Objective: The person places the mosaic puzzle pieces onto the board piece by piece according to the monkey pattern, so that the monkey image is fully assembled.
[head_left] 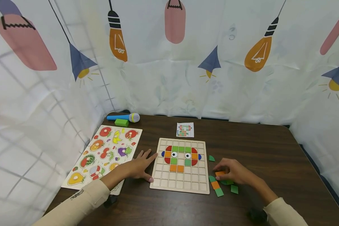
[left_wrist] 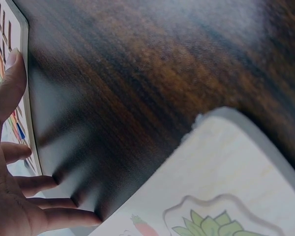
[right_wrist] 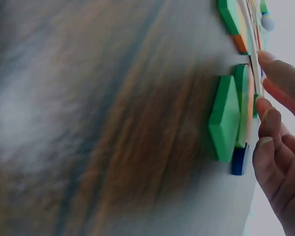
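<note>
My left hand [head_left: 139,166] has its fingers spread along the left edge of the pale grid board [head_left: 179,185]; the left wrist view shows the thumb [left_wrist: 14,61] against that edge. Coloured pieces form a face on the grid: red curved ones, green [head_left: 173,161] and orange squares [head_left: 173,168], round eyes and blue ends. Right of the board, my right hand [head_left: 235,171] hovers low over loose pieces, its thumb and a finger apart around an orange piece [head_left: 220,173]. In the right wrist view the fingers are bent beside a green piece [right_wrist: 225,118]; no firm grip shows.
A fruit puzzle board [head_left: 82,171] lies at the left. Behind it are a blue toy microphone [head_left: 118,117] and a green block [head_left: 121,122]. A small picture card [head_left: 185,129] lies behind the grid board. More loose green pieces [head_left: 234,189] lie near my right hand.
</note>
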Demonstrator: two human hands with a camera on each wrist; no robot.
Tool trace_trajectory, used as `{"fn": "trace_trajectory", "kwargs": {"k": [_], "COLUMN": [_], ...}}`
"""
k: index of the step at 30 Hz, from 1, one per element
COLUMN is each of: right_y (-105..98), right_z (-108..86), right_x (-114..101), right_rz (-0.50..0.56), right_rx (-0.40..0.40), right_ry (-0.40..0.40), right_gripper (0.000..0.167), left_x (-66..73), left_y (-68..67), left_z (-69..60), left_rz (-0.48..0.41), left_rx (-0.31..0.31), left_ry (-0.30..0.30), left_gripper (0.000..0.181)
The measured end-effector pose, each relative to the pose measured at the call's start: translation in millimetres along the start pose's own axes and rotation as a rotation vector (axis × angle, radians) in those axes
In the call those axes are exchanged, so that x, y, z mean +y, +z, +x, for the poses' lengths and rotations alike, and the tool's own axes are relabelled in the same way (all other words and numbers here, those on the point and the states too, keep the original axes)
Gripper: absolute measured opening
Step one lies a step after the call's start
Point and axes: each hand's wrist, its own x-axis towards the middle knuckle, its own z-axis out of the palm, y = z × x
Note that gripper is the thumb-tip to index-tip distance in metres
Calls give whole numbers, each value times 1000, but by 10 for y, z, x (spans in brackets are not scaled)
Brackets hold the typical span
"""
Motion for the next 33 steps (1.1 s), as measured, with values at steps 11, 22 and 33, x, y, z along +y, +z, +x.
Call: {"fn": "trace_trajectory", "kwargs": {"k": [11, 22, 33], "right_y": [18, 81, 96], "right_z": [-17, 24, 33], "right_x": [-5, -55, -49], "right_rz": [-43, -41, -43], "right_rx": [4, 62, 55], "right_ry": [53, 22, 39], "right_gripper": [27, 23, 22], "left_x": [1, 2, -5], "left_y": [-8, -7, -5], "left_z": [-11, -16, -9], "left_rz": [2, -4, -8], "left_rx": [2, 2, 7], "left_ry": [-7, 3, 16], "left_gripper": [104, 104, 104]}}
